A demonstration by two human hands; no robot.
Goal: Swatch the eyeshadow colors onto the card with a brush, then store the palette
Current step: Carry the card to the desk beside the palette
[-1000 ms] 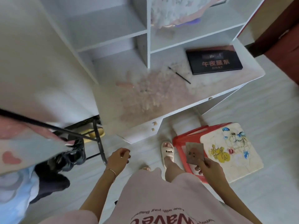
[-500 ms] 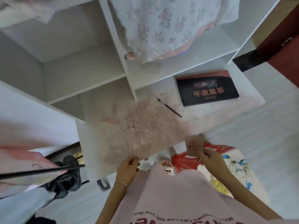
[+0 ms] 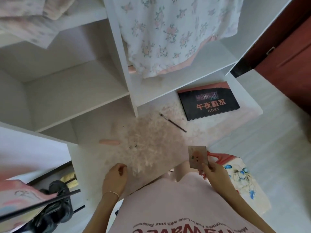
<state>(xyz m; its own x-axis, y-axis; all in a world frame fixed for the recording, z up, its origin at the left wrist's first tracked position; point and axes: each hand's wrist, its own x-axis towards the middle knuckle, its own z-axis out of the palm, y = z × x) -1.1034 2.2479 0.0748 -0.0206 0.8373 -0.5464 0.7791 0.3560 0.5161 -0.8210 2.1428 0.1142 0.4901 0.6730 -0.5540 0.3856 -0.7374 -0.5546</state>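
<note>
A: Where are the palette and brush?
B: The closed eyeshadow palette (image 3: 208, 101) lies on the white worktop (image 3: 249, 113), the brush (image 3: 173, 122) just beside it on a fluffy pink mat (image 3: 151, 140).
A: And the hands?
B: The right hand (image 3: 213, 171) pinches the swatch card (image 3: 198, 156) upright; the left hand (image 3: 115, 178) is loosely curled, holding nothing (a floral garment (image 3: 168, 31) hangs above; a red stool (image 3: 235, 170) stands alongside).
</note>
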